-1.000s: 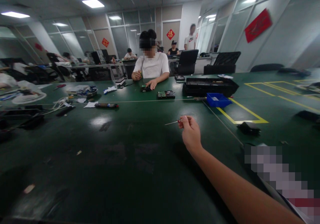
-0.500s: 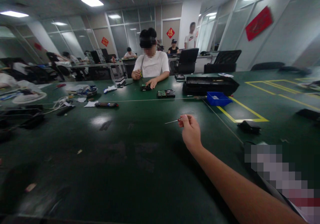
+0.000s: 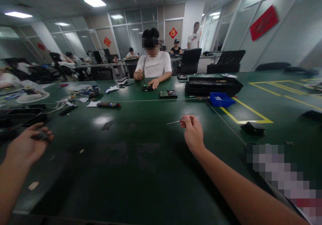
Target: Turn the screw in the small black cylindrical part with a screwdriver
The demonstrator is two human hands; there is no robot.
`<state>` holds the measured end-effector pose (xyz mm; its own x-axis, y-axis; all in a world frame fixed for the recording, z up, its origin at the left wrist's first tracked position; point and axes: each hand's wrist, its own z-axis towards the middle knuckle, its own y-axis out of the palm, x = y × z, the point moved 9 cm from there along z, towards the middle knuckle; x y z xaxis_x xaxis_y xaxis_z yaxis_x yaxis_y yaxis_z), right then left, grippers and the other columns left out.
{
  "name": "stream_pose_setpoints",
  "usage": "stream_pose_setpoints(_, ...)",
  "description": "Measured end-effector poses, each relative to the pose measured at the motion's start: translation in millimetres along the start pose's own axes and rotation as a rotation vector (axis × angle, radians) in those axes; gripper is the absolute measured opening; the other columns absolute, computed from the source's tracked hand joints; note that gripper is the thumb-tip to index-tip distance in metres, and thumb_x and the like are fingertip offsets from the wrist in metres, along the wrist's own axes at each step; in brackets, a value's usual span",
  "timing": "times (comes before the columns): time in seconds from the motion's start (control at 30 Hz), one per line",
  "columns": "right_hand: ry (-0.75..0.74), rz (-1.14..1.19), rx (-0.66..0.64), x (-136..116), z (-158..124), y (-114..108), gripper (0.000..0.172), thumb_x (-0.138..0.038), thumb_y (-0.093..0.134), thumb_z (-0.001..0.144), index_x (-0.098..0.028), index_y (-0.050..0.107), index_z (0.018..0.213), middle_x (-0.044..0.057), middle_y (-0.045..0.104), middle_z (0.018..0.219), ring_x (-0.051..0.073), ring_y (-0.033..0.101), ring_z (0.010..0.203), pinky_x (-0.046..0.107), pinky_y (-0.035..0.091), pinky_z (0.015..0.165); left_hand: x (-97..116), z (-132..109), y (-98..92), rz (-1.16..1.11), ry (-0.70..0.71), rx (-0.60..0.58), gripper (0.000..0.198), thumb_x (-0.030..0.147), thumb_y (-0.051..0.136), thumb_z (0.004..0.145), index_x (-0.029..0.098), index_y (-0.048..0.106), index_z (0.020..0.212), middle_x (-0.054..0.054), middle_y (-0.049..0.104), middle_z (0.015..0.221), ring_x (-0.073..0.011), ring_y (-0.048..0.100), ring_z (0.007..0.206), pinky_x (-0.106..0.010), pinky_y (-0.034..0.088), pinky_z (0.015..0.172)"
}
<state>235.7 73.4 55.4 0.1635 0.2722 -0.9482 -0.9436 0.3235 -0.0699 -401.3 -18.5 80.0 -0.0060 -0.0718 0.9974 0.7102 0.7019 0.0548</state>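
In the head view, my right hand (image 3: 193, 134) is closed around the red handle of a thin screwdriver (image 3: 173, 122). Its metal shaft points left, above the green table (image 3: 120, 184). Over at the left side, my left hand (image 3: 26, 144) has its fingers curled around a small dark object (image 3: 41, 135), too blurred to name. That hand is nearest to the black parts (image 3: 22, 112) at the table's left.
Across the table a person (image 3: 153, 64) works on a circuit-board device (image 3: 148, 88). Another such device (image 3: 168, 94) lies closer. A long black tray (image 3: 213, 86), a blue bin (image 3: 221, 99), a black block (image 3: 253, 128) and a dark cylinder (image 3: 108, 105) also stand about.
My left hand has come into view from the left with the small dark object. My right hand keeps its place with the screwdriver. The view has shifted slightly.
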Motion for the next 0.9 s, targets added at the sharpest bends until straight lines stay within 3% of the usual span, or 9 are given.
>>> stream_pose_setpoints(0.03, -0.002, 0.002, 0.000, 0, 0, 0, 0.028, -0.047, 0.050, 0.096, -0.022, 0.063, 0.094, 0.003, 0.066, 0.083, 0.020, 0.061, 0.076, 0.035, 0.047, 0.073, -6, -1, 9.6, -0.075, -0.032, 0.034, 0.031, 0.003, 0.053, 0.065, 0.018, 0.054, 0.092, 0.000, 0.053, 0.072, -0.0134, 0.051, 0.067, -0.024, 0.050, 0.061)
stream_pose_setpoints(0.13, -0.005, 0.007, -0.010, 1, 0, 0, 0.028, -0.047, 0.051, 0.096, -0.022, 0.063, 0.094, 0.003, 0.066, 0.084, 0.020, 0.060, 0.077, 0.035, 0.047, 0.073, -11, -23, 74.8, -0.192, -0.063, -0.125, 0.039, 0.002, 0.055, 0.068, 0.018, 0.058, 0.102, 0.000, 0.055, 0.077, -0.0137, 0.053, 0.072, -0.025, 0.052, 0.065)
stream_pose_setpoints(0.23, -0.006, 0.012, -0.020, 2, 0, 0, 0.028, -0.047, 0.051, 0.096, -0.022, 0.064, 0.095, 0.003, 0.066, 0.086, 0.020, 0.061, 0.079, 0.036, 0.047, 0.074, -7, -63, 153.4, -0.222, -0.066, -0.366, 0.045, -0.001, 0.058, 0.068, 0.016, 0.059, 0.109, -0.002, 0.058, 0.083, -0.0141, 0.055, 0.077, -0.024, 0.051, 0.069)
stream_pose_setpoints(0.33, -0.009, 0.009, -0.018, 1, -1, -1, 0.028, -0.047, 0.051, 0.097, -0.022, 0.064, 0.094, 0.003, 0.066, 0.085, 0.020, 0.061, 0.078, 0.036, 0.047, 0.074, -6, -104, 218.2, -0.251, -0.063, -0.493, 0.045, 0.002, 0.055, 0.065, 0.013, 0.060, 0.107, -0.004, 0.057, 0.079, -0.0147, 0.055, 0.074, -0.023, 0.048, 0.065)
stream_pose_setpoints(0.53, -0.023, 0.009, 0.006, -1, 0, -4, 0.030, -0.048, 0.051, 0.096, -0.021, 0.064, 0.094, 0.004, 0.066, 0.084, 0.019, 0.061, 0.076, 0.035, 0.048, 0.073, -7, -190, 324.0, -0.231, -0.058, -0.769, 0.038, 0.010, 0.051, 0.068, 0.014, 0.062, 0.105, -0.003, 0.057, 0.077, -0.0142, 0.053, 0.069, -0.024, 0.042, 0.066)
stream_pose_setpoints(0.63, -0.031, -0.004, 0.007, -1, 1, -3, 0.032, -0.050, 0.051, 0.095, -0.021, 0.064, 0.094, 0.003, 0.066, 0.082, 0.019, 0.061, 0.075, 0.035, 0.047, 0.071, -10, -233, 358.0, -0.164, -0.029, -0.937, 0.037, 0.010, 0.050, 0.068, 0.014, 0.064, 0.102, -0.004, 0.057, 0.081, -0.0146, 0.053, 0.074, -0.026, 0.043, 0.072)
stream_pose_setpoints(0.73, -0.022, -0.027, 0.019, 0, 1, -3, 0.033, -0.052, 0.051, 0.095, -0.021, 0.063, 0.092, 0.003, 0.066, 0.080, 0.020, 0.061, 0.073, 0.034, 0.047, 0.070, -21, -263, 373.1, 0.019, 0.109, -1.051, 0.040, 0.011, 0.051, 0.072, 0.016, 0.062, 0.111, -0.005, 0.059, 0.093, -0.0175, 0.056, 0.086, -0.030, 0.045, 0.082)
stream_pose_setpoints(0.9, -0.009, -0.052, -0.022, 0, 0, 3, 0.035, -0.055, 0.051, 0.093, -0.021, 0.063, 0.094, 0.005, 0.069, 0.083, 0.021, 0.063, 0.076, 0.035, 0.047, 0.072, -50, -260, 371.4, 0.437, 0.477, -0.989, 0.057, -0.001, 0.051, 0.074, 0.019, 0.052, 0.128, -0.008, 0.059, 0.115, -0.0210, 0.056, 0.108, -0.037, 0.043, 0.100)
